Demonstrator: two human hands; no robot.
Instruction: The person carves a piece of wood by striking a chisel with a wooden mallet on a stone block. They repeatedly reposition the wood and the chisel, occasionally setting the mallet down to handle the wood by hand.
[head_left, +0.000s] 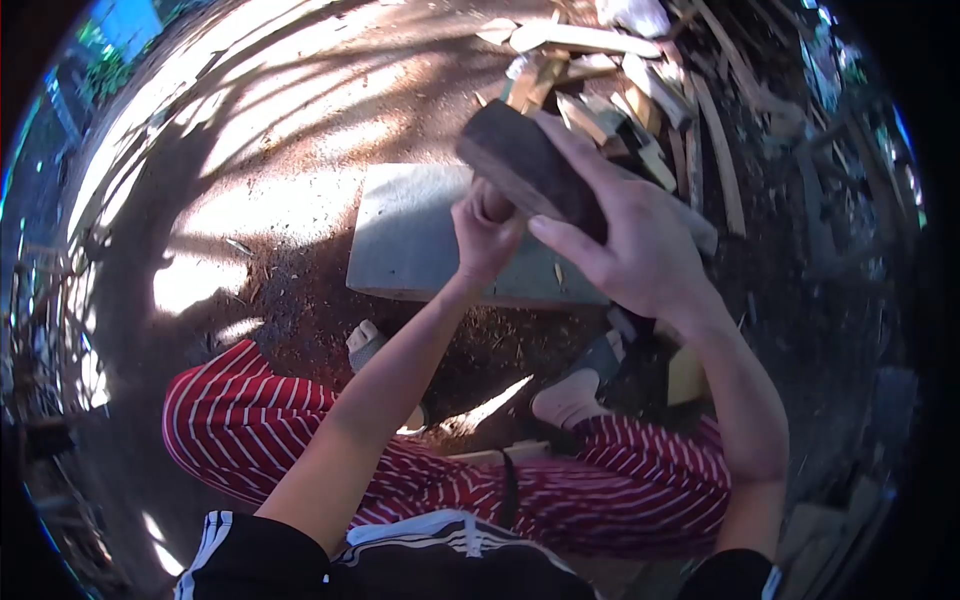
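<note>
A dark brown block (525, 160), apparently wood, is held up over a flat grey slab (410, 235) on the ground. My left hand (485, 230) is closed at the block's lower left side, its fingers wrapped round a part that is mostly hidden. On the right, my right hand (635, 225) grips the block's right end, with the thumb on the near side and the fingers over the far side. The slab lies below both hands, in front of my feet.
Wood offcuts (590, 115) are piled beyond the slab at the upper right, with long sticks (715, 150) beside them. My feet (570, 400) rest on the dirt ground near the slab. A yellowish wood piece (685, 375) lies by my right leg.
</note>
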